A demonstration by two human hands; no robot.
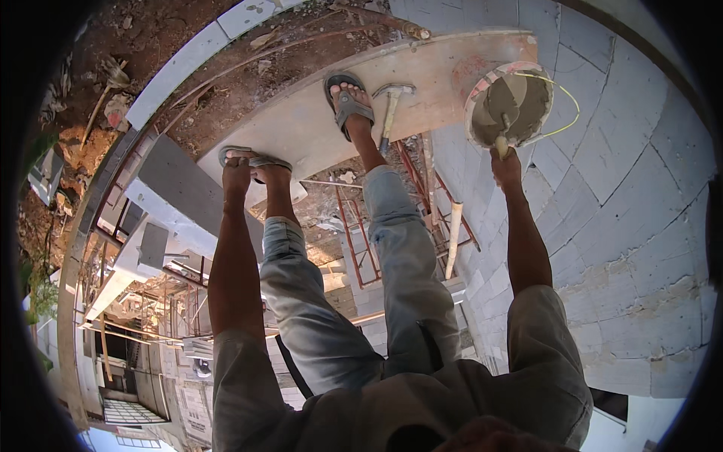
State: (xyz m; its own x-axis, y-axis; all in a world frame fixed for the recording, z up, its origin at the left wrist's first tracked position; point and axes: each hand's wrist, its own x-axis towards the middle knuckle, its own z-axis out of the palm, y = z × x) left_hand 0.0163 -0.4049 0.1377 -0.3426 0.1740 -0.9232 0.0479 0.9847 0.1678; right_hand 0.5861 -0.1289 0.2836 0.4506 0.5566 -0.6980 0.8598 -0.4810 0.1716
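Observation:
My right hand (505,167) grips the pale handle of a trowel (501,142), whose blade is in the grey mortar (520,98) inside a bucket (476,102) with a yellow-green handle. My left hand (236,173) hangs by my left sandalled foot (271,171), fingers curled; whatever may be in them is hidden. My right foot (351,105) stands on the same pale board (437,60), beside a hammer (392,114) with a metal head and light handle.
A grey block wall (617,233) curves along the right. Below the board are red scaffold bars (358,241) and poles (455,237). Grey blocks (166,181) sit at left, with bare soil and rubble (120,45) beyond. A construction site with timbers shows at lower left.

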